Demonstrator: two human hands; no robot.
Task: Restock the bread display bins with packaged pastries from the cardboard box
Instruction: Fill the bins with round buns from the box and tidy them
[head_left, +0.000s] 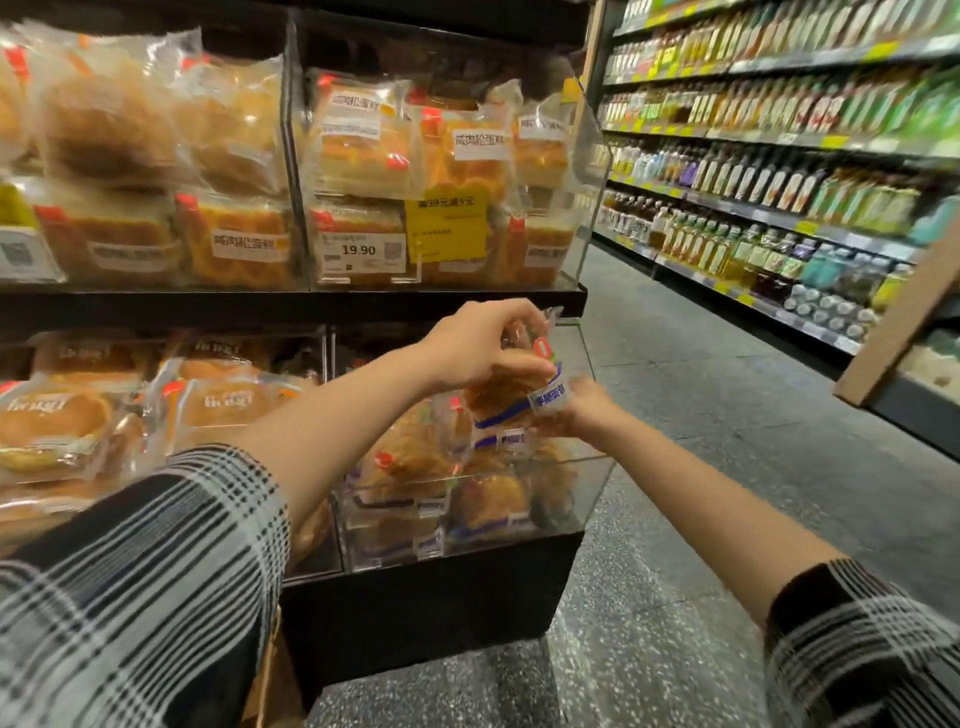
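Observation:
A packaged pastry (511, 392) in clear wrap with a blue-and-white label is held over the lower right clear display bin (576, 493). My left hand (480, 345) grips its top, fingers curled over the wrapper. My right hand (582, 410) holds the pack's right lower side next to the label, its fingers partly hidden behind the wrap. The bin holds several similar wrapped pastries (410, 457). A brown edge of the cardboard box (275, 686) shows at the bottom, behind my left sleeve.
Upper bins (447, 171) are stacked with wrapped cakes behind a yellow promo tag and a 19.90 price label. The lower left bin (197, 400) holds round buns. A bottle shelf (779, 171) lines the right side of the grey aisle floor (701, 467).

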